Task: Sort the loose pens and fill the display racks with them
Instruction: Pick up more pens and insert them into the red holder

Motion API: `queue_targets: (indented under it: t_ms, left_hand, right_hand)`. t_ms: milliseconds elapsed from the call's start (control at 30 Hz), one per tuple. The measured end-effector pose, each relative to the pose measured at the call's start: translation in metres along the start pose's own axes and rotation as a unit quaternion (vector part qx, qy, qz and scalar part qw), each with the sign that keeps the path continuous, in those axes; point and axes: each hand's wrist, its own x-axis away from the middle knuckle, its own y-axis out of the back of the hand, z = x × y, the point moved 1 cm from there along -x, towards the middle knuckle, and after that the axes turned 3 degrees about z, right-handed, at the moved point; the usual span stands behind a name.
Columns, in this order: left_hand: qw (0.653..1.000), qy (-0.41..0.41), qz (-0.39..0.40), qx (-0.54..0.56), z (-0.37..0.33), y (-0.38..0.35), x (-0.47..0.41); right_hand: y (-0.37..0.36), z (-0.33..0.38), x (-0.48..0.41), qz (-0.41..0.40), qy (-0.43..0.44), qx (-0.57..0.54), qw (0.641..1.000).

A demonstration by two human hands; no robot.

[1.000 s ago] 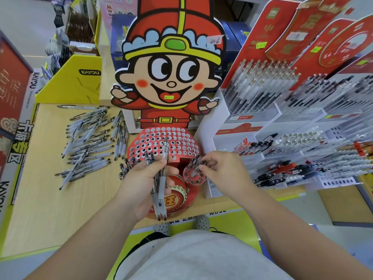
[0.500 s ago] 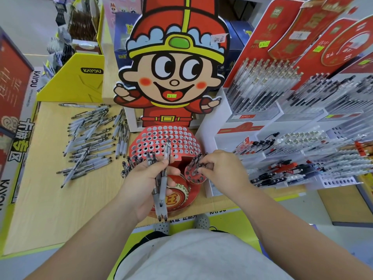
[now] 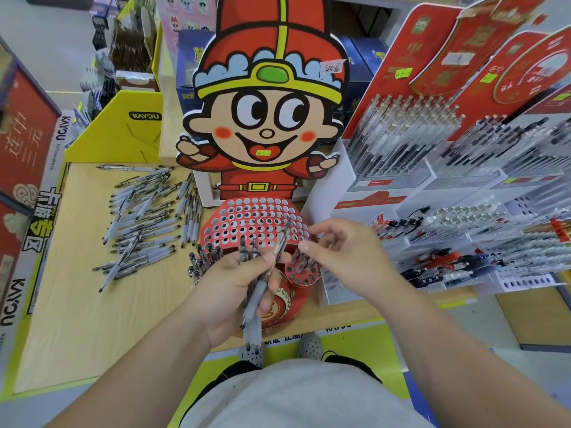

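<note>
My left hand (image 3: pixel 231 291) grips a bundle of grey-barrelled pens (image 3: pixel 255 307), clicker ends pointing up and away from me. It hovers over the front of the red display rack (image 3: pixel 256 216), whose top is full of round holes. Several pens (image 3: pixel 204 261) stand in the rack's lower left holes. A small red round holder (image 3: pixel 304 273) at the rack's right front also has several pens in it. My right hand (image 3: pixel 346 254) hovers just above that holder, fingers loosely curled and holding nothing, its thumb near the bundle's tallest pen. A pile of loose pens (image 3: pixel 145 217) lies on the wooden table (image 3: pixel 77 304).
A tall cartoon figure cutout (image 3: pixel 262 118) stands behind the red rack. White tiered pen displays (image 3: pixel 432 186), filled with pens, line the right. A yellow box (image 3: pixel 123 131) stands at the back left, red packaging (image 3: pixel 21 143) at the far left.
My right hand has lifted off the small round holder and moved up and left toward the bundle. My left hand has tilted the pens slightly to the right.
</note>
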Motion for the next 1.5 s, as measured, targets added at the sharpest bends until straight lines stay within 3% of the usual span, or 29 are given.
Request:
queue_targets:
  t_ms: [67, 100, 233, 333, 567, 767, 833, 967, 1267, 1500]
  left_hand:
    - [0.998, 0.001, 0.067, -0.020, -0.002, -0.004, 0.001]
    - [0.995, 0.005, 0.095, -0.027, -0.002, -0.007, 0.002]
    - [0.992, 0.007, 0.120, -0.036, 0.000, -0.019, -0.001]
    - [0.995, 0.007, 0.086, -0.046, 0.002, -0.025, -0.004]
    - [0.996, -0.006, -0.086, -0.014, 0.009, -0.037, -0.007]
    - [0.973, -0.016, -0.229, -0.009, 0.018, -0.036, 0.003]
    - [0.973, -0.017, -0.229, 0.010, 0.022, -0.037, 0.010]
    - [0.976, -0.028, -0.206, 0.062, 0.031, -0.043, 0.020]
    - [0.966, -0.072, -0.218, 0.117, 0.035, -0.037, 0.030]
    - [0.968, -0.072, -0.199, 0.136, 0.030, -0.020, 0.031]
  right_hand:
    - [0.008, 0.014, 0.009, 0.087, -0.013, -0.204, 0.975]
    - [0.010, 0.017, 0.013, 0.128, -0.010, -0.247, 0.960]
    - [0.016, 0.015, 0.019, 0.177, -0.006, -0.296, 0.939]
    - [0.021, 0.007, 0.019, 0.177, -0.009, -0.299, 0.938]
    - [0.053, -0.007, 0.011, 0.114, 0.015, -0.306, 0.945]
    - [0.068, -0.021, 0.006, 0.036, 0.082, -0.270, 0.959]
    - [0.068, -0.024, 0.002, 0.017, 0.102, -0.230, 0.968]
    - [0.055, -0.029, -0.007, 0.040, 0.160, -0.049, 0.985]
    - [0.009, -0.019, -0.017, 0.077, 0.229, 0.177, 0.954]
    - [-0.002, -0.023, -0.025, 0.063, 0.212, 0.213, 0.952]
